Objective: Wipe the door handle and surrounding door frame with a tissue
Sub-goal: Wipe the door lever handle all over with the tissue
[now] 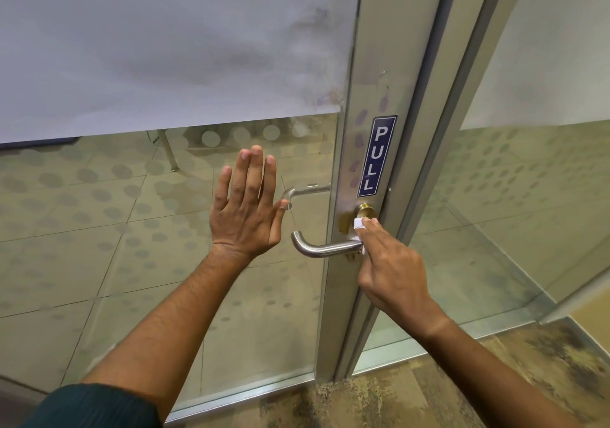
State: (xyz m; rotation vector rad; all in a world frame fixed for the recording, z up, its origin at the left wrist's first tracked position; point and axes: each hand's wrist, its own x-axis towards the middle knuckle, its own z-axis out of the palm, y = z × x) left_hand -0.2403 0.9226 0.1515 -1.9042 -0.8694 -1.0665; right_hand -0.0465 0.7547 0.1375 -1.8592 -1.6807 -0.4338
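Fingers of my right hand are pinched together on a small folded tissue, pressing it against the door frame just below the brass lock cylinder and above the root of the door handle. Left hand: fingers straight and nearly together, holding nothing, palm flat on the glass panel beside the handle's free end, apparently steadying the door. Risk, as I judge it: the tissue is small and held only at the fingertips, so a hard stroke over the cylinder's edge could tear it or pull it from my grip; pressure on the lever could also unlatch the door and swing it. Right arm reaches in from the lower right, wrist roughly straight, knuckles up; left forearm extends from the lower left, wrist bent back. Smudges remain on the frame beside the PULL sign.
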